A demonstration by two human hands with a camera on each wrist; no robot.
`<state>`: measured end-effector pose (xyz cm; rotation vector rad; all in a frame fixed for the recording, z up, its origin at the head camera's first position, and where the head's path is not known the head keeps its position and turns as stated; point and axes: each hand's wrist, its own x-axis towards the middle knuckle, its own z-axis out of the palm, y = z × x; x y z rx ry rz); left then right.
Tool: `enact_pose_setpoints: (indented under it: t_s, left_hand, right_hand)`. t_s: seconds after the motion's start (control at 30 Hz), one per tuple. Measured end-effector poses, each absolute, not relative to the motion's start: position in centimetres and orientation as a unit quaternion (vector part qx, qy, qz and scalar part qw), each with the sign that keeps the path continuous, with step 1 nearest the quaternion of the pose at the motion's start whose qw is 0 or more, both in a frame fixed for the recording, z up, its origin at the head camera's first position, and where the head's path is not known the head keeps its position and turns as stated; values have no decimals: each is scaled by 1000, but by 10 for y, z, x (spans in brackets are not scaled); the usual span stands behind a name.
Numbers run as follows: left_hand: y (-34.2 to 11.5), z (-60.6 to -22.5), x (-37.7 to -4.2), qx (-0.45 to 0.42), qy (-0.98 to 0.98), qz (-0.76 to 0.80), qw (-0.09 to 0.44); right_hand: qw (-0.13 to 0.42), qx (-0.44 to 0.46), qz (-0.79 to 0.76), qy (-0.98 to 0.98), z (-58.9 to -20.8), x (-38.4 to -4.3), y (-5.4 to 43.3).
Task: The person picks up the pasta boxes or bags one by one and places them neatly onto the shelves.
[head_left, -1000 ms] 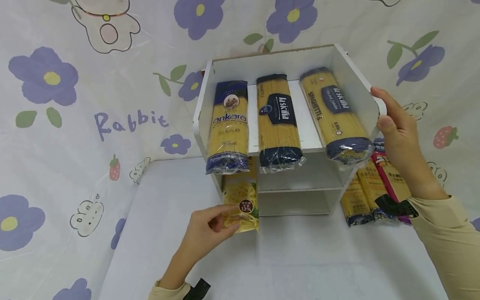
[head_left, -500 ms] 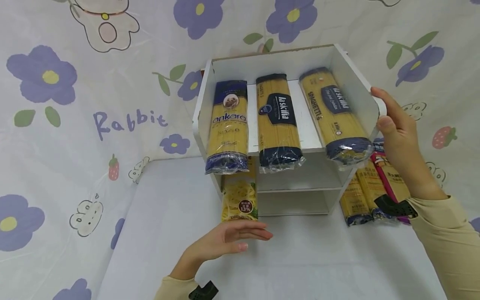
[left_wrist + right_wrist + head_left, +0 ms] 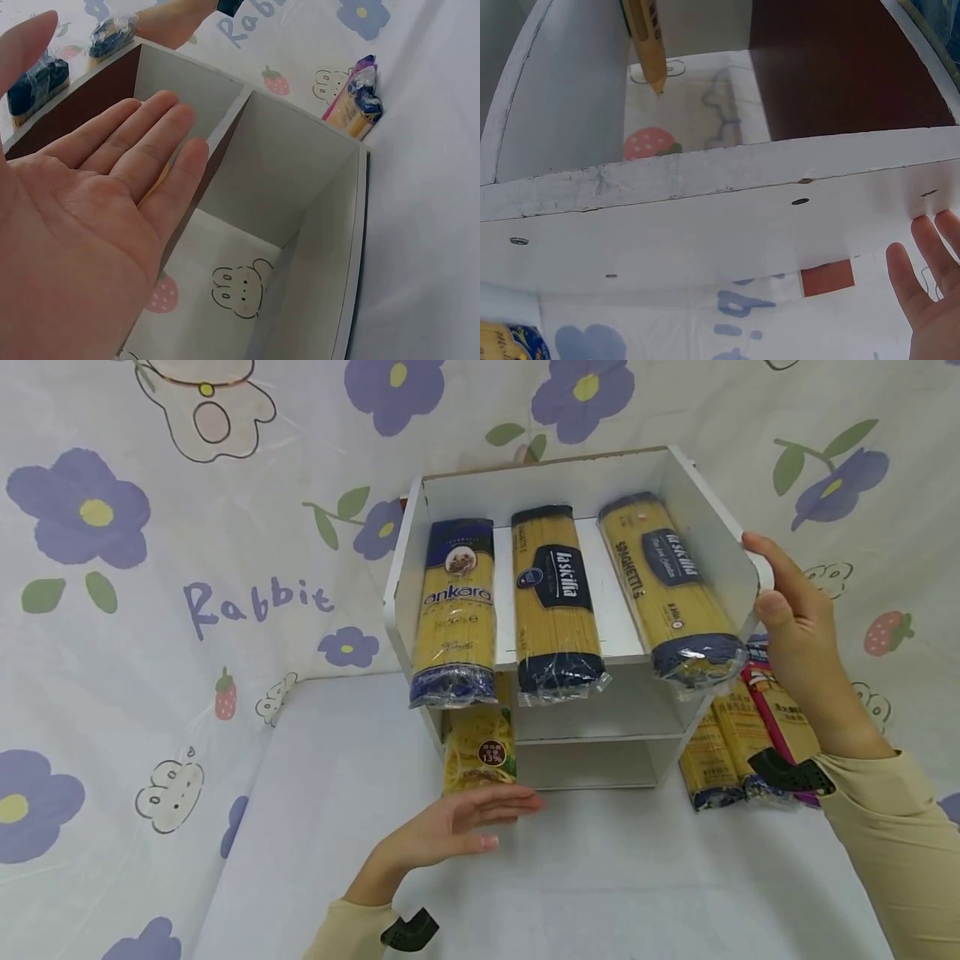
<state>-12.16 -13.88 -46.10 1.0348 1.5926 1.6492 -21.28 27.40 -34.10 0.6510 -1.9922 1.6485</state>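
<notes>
The yellow plastic pasta packet with the round dark label (image 3: 478,754) is lying in the lower left compartment of the white wooden shelf unit (image 3: 720,556), its near end sticking out just above the left hand (image 3: 450,832). That hand is hovering flat, palm turned toward the packet, fingers (image 3: 154,142) straight and released, gripping nothing. The packet's long axis is running front to back, label end facing outward. The right hand (image 3: 798,639) is resting against the unit's right wall, fingers extended along its edge.
</notes>
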Motion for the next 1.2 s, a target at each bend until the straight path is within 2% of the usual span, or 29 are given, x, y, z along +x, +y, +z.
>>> enact_pose_setpoints:
  t_s: [0.93, 1.07, 1.2]
  left_hand:
    - [-146, -460, -139, 385, 610, 624, 300]
    - [-153, -444, -136, 416, 642, 560, 317]
    - [-166, -410, -129, 472, 649, 500, 326]
  right_hand:
    - [216, 210, 606, -736, -339, -209, 274]
    - [215, 210, 610, -733, -339, -209, 274]
    - [215, 213, 613, -730, -339, -209, 274]
